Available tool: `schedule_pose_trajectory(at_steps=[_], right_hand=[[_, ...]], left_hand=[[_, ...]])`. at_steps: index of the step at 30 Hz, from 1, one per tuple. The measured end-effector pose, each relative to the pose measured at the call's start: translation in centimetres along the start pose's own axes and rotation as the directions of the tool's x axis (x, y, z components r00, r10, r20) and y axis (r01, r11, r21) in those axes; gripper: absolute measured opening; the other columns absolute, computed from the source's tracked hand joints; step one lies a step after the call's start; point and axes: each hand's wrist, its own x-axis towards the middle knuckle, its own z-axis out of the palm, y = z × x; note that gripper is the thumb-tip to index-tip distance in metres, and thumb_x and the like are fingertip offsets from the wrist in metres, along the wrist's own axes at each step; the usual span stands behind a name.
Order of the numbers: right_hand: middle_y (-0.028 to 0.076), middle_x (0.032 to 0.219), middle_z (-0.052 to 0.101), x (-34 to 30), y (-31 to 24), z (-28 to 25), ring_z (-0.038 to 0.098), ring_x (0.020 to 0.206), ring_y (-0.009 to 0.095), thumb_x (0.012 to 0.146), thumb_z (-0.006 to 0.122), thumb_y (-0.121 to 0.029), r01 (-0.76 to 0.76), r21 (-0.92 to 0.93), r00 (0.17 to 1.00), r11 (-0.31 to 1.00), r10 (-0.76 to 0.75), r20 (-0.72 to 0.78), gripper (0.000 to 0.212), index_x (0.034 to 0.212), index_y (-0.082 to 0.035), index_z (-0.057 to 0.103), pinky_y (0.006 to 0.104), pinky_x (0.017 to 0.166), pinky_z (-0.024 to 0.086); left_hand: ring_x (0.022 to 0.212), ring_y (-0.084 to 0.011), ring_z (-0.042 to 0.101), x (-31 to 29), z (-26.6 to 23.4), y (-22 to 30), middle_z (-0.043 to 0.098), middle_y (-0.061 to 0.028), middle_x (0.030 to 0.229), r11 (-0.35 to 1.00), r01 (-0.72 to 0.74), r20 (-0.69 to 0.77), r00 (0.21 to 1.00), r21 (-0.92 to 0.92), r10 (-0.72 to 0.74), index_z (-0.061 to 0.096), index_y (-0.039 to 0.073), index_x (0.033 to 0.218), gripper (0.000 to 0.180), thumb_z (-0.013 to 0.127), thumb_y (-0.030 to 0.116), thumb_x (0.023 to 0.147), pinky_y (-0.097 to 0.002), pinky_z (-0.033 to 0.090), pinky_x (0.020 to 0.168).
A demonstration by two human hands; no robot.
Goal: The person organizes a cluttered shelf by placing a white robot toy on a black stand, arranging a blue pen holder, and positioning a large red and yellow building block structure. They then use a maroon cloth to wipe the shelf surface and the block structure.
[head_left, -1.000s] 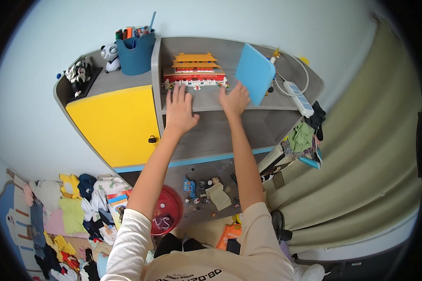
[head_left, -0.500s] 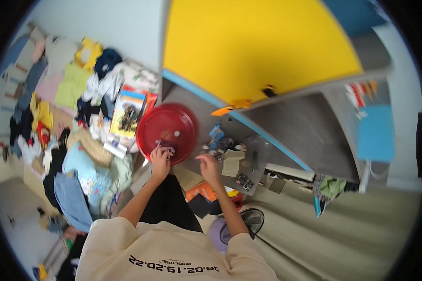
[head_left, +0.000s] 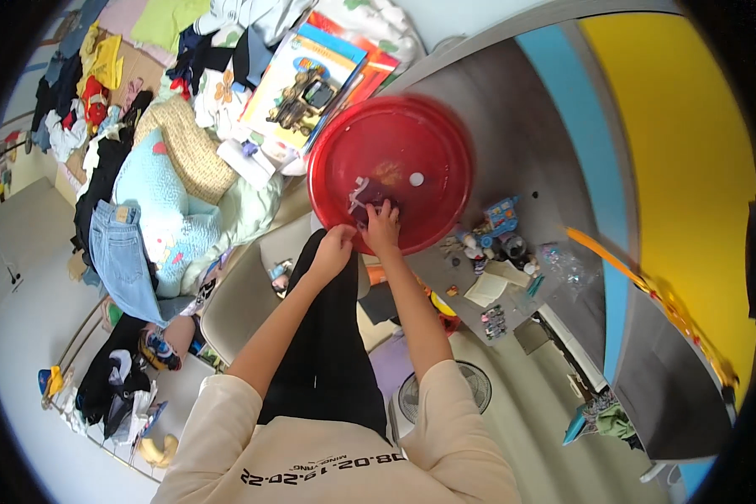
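1. A big round red tub (head_left: 391,139) sits on the grey tabletop (head_left: 517,126), right in front of the person.
2. A small purple and white bundle (head_left: 360,192) lies inside the tub, near the side closest to the person. It is too blurry to tell what it is.
3. The right hand (head_left: 382,228) reaches over the rim into the tub. Its fingers are bent down and touch the bundle. I cannot tell if they pinch it.
4. The left hand (head_left: 336,244) is at the tub's near rim, just left of the right hand. Its fingers are curled close together. I cannot tell if they pinch anything.
5. A white round thing (head_left: 417,179) lies in the tub too, apart from both hands.
6. To the tub's right, a blue toy (head_left: 502,216) and other little things are on the tabletop.
7. Up and to the left of the tub, a toy car (head_left: 304,99) sits on a pile of books (head_left: 334,42).
8. Farther left are a light blue pillow (head_left: 149,181) and some blue jeans (head_left: 118,252).
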Motion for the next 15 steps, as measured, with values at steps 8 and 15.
schedule_pose_trajectory(at_steps=[8, 15], right_hand=[[0.016, 0.138, 0.028, 0.5, -0.2, 0.4, 0.024, 0.128, 0.040, 0.074, 0.066, -0.024, -0.271, 0.071, 0.959, 0.960, 0.275, -0.062, 0.062, 0.129, -0.015, 0.038, 0.0586, 0.086, 0.039], [0.016, 0.140, 0.021, 0.3, 0.2, -1.4, 0.033, 0.119, 0.042, 0.072, 0.069, -0.023, -0.083, -0.121, 0.987, 0.989, 0.099, 0.129, 0.073, 0.134, -0.019, 0.030, 0.0550, 0.081, 0.043]], left_hand=[[0.101, -0.0227, 0.054, 3.2, 2.3, -5.4, 0.054, -0.0127, 0.111, 0.922, 0.288, 0.084, 0.957, -0.257, -0.276, 0.041, -0.002, 0.120, 0.038, 0.045, -0.003, 0.082, -0.0285, 0.043, 0.086], [0.103, -0.0205, 0.048, 6.6, 2.8, -2.4, 0.051, -0.0062, 0.114, 0.569, 0.704, 0.256, 0.696, -0.424, -0.671, 0.038, 0.010, 0.124, 0.044, 0.043, 0.033, 0.087, -0.0381, 0.040, 0.088]])
